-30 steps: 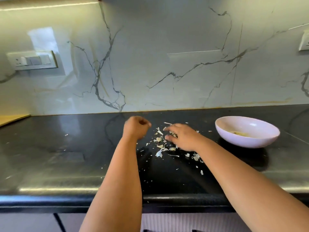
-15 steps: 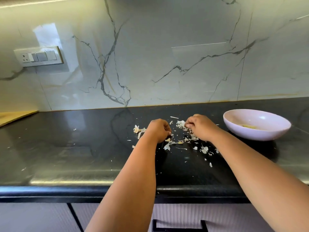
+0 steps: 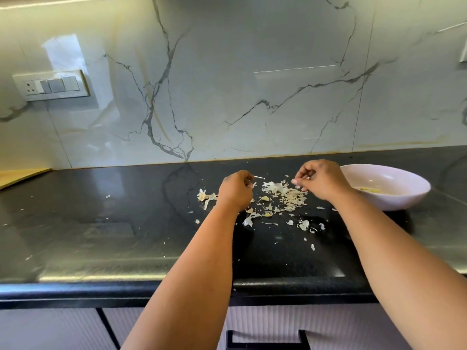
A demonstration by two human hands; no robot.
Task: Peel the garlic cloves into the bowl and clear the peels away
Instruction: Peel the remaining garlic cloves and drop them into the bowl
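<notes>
Holding pale bits, perhaps peeled cloves | bowl (image 3: 394, 198) | right side

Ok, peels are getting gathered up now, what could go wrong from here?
1. A couple of what look like cloves lie among the peel pile; they could get swept away with it.
2. Stray flakes lie toward the counter edge; a sweep may push them off.
3. The bowl sits right beside the right hand; peels could flick in.

We see bright, soft light; glare streaks the glossy surface (image 3: 101, 248) and wall (image 3: 252, 84); edges bow, slight blur throughout.
</notes>
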